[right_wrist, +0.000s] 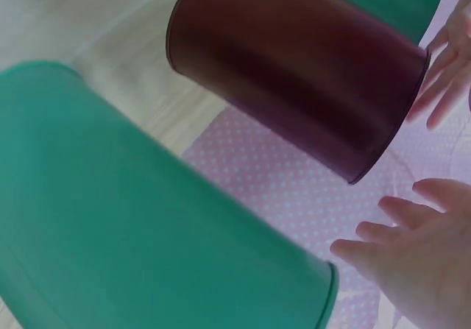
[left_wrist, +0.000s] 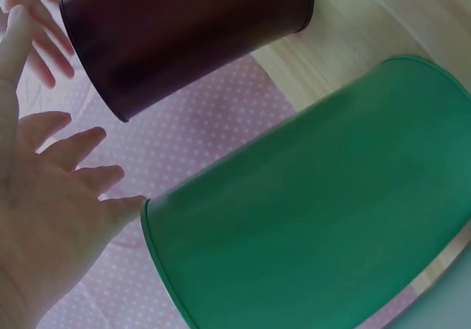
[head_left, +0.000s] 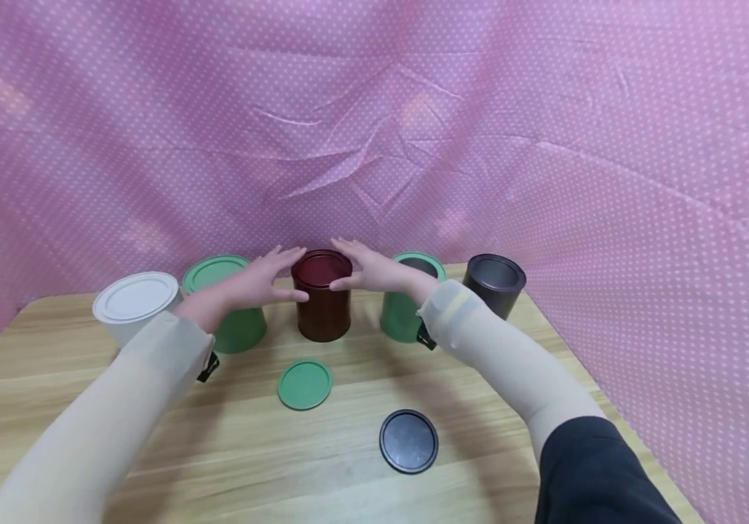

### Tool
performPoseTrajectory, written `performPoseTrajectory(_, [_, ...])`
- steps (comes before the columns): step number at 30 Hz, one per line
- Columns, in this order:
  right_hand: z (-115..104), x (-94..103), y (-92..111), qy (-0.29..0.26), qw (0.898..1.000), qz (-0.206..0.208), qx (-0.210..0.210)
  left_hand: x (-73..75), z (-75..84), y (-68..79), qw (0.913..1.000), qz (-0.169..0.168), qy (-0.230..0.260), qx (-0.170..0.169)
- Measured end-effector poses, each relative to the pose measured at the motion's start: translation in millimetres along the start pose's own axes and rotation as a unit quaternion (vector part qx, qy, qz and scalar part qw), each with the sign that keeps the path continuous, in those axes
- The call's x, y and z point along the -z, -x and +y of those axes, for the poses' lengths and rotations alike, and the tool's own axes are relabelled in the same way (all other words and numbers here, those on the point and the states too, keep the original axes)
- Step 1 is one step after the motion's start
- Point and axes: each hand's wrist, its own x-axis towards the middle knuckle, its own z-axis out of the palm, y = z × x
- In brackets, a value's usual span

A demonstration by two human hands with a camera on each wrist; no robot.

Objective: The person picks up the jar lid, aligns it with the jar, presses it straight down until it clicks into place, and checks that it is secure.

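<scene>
A dark red can (head_left: 324,313) stands upright at the back middle of the table. On its left side my left hand (head_left: 264,280) hovers by the rim, fingers spread. My right hand (head_left: 374,271) mirrors it on the right side, also with spread fingers. Neither hand grips anything. In the left wrist view the little finger is close to the rim of a green can (left_wrist: 316,218); whether it touches I cannot tell. The right wrist view has another green can (right_wrist: 140,211) below the right hand's fingertips, its rim near the little finger.
A lidded white can (head_left: 138,298) stands far left. The left green can (head_left: 243,331) is lidded; the right green can (head_left: 400,316) and a black can (head_left: 497,295) are open-topped. A green lid (head_left: 305,384) and a black lid (head_left: 409,441) lie in front. Pink dotted cloth (head_left: 374,145) hangs behind.
</scene>
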Motion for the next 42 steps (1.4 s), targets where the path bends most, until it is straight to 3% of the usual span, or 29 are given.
performPoseTrajectory(12, [-6.1, -16.2, 22.9, 0.037, 0.998, 0.034, 0.022, -13.4, 4.5, 21.0, 0.9974, 0.052, -0.045, -0.024])
performPoseTrajectory(21, [-6.3, -35.9, 41.5, 0.031, 0.997, 0.065, 0.029, -29.5, 5.2, 36.8, 0.9936, 0.083, -0.049, -0.058])
performPoseTrajectory(30, [-7.3, -61.4, 58.1, 0.044, 0.994, 0.092, 0.047, -49.2, 4.5, 53.2, 0.9904, 0.096, -0.072, -0.069])
performPoseTrajectory(38, [-6.0, -83.3, 70.5, 0.040, 0.994, 0.099, 0.019, -69.8, -4.0, 66.7, 0.9877, 0.115, -0.073, -0.076])
performPoseTrajectory(42, [-3.9, -93.3, 75.8, 0.037, 0.996, 0.083, 0.019, -79.0, -9.7, 74.6, 0.9900, 0.104, -0.064, -0.072])
